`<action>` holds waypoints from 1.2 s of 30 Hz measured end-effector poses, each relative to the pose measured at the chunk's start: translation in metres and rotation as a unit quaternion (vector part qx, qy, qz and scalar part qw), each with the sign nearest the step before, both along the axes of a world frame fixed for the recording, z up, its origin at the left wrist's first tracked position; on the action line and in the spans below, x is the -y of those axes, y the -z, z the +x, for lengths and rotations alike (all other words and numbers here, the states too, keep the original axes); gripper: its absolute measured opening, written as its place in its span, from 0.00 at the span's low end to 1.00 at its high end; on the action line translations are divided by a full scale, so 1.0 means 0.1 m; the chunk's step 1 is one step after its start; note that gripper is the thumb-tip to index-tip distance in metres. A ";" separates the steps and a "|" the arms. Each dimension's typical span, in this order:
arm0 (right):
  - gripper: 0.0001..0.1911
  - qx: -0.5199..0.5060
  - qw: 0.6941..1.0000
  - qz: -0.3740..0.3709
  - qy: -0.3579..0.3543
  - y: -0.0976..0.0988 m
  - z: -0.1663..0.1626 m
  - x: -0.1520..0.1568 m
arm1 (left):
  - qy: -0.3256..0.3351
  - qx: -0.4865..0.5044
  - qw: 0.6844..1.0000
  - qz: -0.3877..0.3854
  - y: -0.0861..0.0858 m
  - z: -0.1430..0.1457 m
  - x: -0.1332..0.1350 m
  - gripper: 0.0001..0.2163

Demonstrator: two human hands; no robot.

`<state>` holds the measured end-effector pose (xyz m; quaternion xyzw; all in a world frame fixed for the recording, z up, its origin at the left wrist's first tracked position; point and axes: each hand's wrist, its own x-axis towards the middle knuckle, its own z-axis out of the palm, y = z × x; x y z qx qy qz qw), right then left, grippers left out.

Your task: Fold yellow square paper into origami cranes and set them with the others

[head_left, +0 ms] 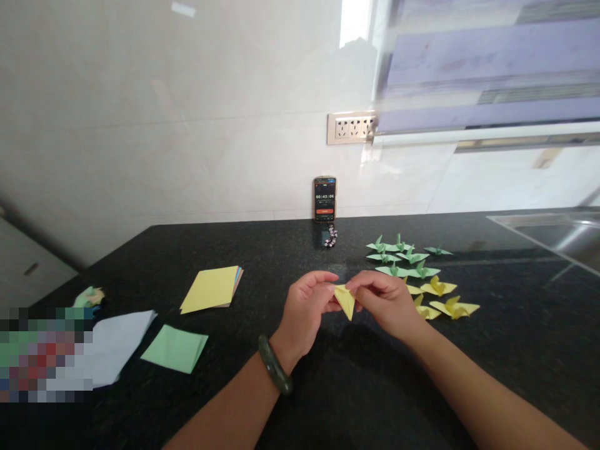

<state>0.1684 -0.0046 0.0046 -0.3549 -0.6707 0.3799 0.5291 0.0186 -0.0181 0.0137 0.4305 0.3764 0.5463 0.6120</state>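
A small piece of folded yellow paper (pixel 345 302), pointed at its lower end, is held above the dark countertop between both hands. My left hand (pixel 304 309), with a dark green bangle (pixel 274 364) on the wrist, pinches its left upper corner between thumb and fingers. At the right upper corner, my right hand (pixel 387 303) is closed on the same paper. Just beyond my right hand lie several yellow paper cranes (pixel 454 307), some partly hidden by it. Several green paper cranes (pixel 394 269) sit in rows behind those.
A stack of coloured paper (pixel 210 289), yellow on top, lies left of my hands. Nearer are a green sheet (pixel 175 349) and white paper (pixel 124 344). A phone (pixel 325 199) showing a timer leans on the wall, a beaded bracelet (pixel 331 236) before it. A sink (pixel 562 234) is far right.
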 end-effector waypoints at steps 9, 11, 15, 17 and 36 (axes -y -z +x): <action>0.07 0.042 0.997 0.065 0.009 -0.03 -0.01 0.00 | -0.019 -0.071 0.997 -0.022 0.02 -0.03 -0.04 0.10; 0.09 0.020 1.000 -0.011 0.011 -0.03 -0.01 0.00 | -0.037 -0.094 0.995 0.001 0.03 -0.03 -0.05 0.10; 0.12 0.056 0.997 -0.053 -0.010 -0.05 -0.02 0.00 | -0.049 -0.143 0.987 0.049 0.06 -0.05 -0.06 0.09; 0.12 0.072 0.996 -0.052 -0.013 -0.05 -0.02 -0.01 | -0.053 -0.168 0.982 0.066 0.07 -0.06 -0.06 0.08; 0.10 0.057 0.997 -0.011 0.049 -0.06 -0.06 0.04 | 0.002 -0.112 0.992 0.048 0.06 0.00 -0.03 0.09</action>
